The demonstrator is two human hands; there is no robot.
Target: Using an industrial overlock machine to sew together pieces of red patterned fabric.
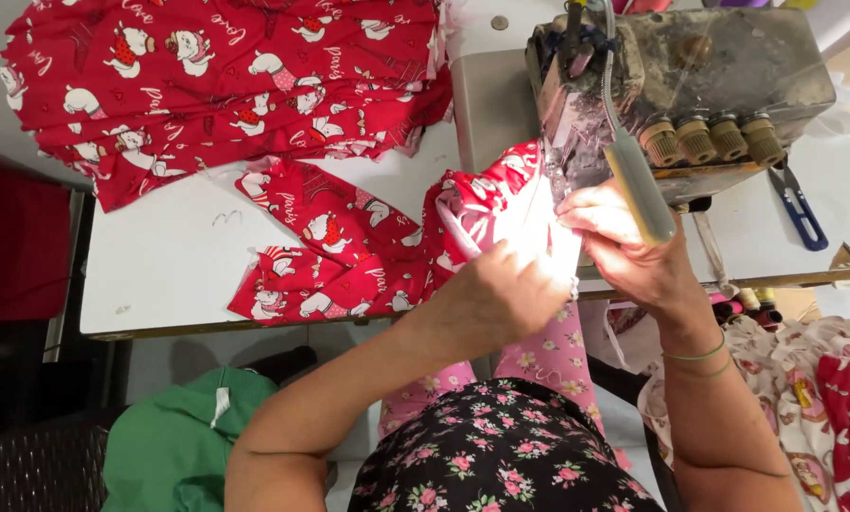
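At the far left, a stack of red printed fabric pieces (226,85) is lying across the back of the white worktop (169,275), and a green cloth (183,446) is sitting below the worktop's front edge. Nearer the middle, a red printed garment piece (349,251) is spreading over the worktop, its left part lying flat and its right part bunching up toward the sewing machine.

The left hand (501,294) is coming in from the lower left, the forearm rising diagonally over the person's lap and the wrist bending so the back of the hand is facing the camera. Its grip is curling closed on the bunched end of the garment piece, right at the worktop's front edge; strong light is washing out the fingertips, so exactly how they are pinching cannot be told.

The right hand (624,251) is reaching up from the lower right, the forearm running nearly straight up the picture with thin bands circling the wrist. Its fingers are bending and pressing together on the edge of the same fabric just in front of the grey sewing machine (681,85), so this grip is also closing on the cloth. A slim lamp arm (638,185) is crossing over the knuckles.

Farther right, blue thread snips (802,210) are lying on the worktop, and a heap of pale and red printed fabric (813,389) is sitting at the lower right.
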